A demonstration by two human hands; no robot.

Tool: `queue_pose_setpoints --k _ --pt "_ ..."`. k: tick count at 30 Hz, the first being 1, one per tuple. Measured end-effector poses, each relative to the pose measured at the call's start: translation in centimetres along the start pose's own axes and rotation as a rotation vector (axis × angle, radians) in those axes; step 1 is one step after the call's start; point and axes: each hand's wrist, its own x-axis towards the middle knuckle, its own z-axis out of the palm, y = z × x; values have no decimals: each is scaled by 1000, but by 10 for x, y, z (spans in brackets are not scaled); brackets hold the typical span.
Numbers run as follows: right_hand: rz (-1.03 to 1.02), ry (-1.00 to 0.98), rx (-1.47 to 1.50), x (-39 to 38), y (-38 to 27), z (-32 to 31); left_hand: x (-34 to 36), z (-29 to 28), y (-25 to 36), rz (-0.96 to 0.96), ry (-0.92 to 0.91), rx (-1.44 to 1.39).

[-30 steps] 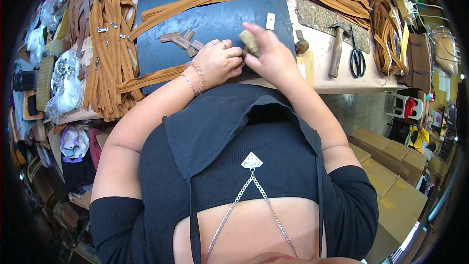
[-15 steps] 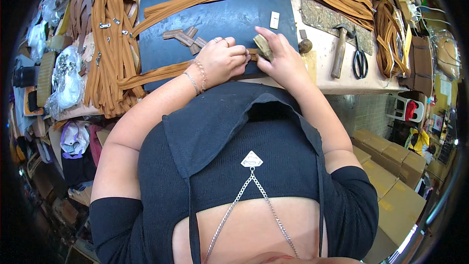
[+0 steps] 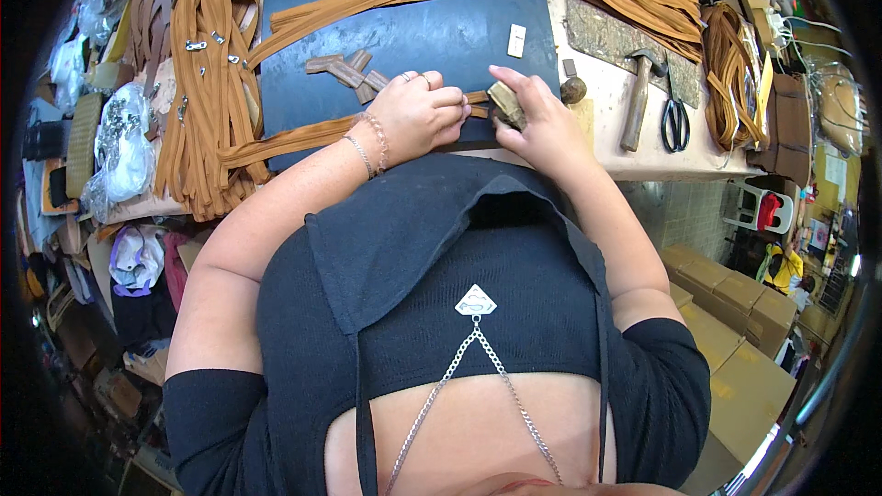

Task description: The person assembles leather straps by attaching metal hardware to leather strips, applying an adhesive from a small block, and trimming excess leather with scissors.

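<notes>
Brown zipper tape (image 3: 299, 136) lies along the near edge of the black mat (image 3: 441, 37) on the counter (image 3: 602, 152), as I see it over the head feed. I have the left hand (image 3: 427, 116) clamped on it, fingers curled over, an end poking out to their right. Just beside, my right hand (image 3: 544, 124) grips a small tan block (image 3: 505, 103); whether that touches the tape, I cannot tell. Brown leather strips (image 3: 342, 72) lie beyond the left hand; a hammer (image 3: 633, 106) sits off right, near black-handled scissors (image 3: 676, 124).
</notes>
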Motion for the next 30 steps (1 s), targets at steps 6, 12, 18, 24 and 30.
queue_pose_setpoints --k 6,12,18,24,30 --pt "-17 125 48 17 -9 7 3 1 -1 -1 -9 -8" --pt "-18 54 -62 -3 -1 2 0 0 0 -4 -2 22" --pt "-67 165 116 5 -4 6 3 0 1 -6 -54 50" --pt "-36 97 -21 12 -3 14 3 -1 -1 4 -2 0" --pt "84 234 32 15 -3 21 1 0 1 -26 -58 -4"
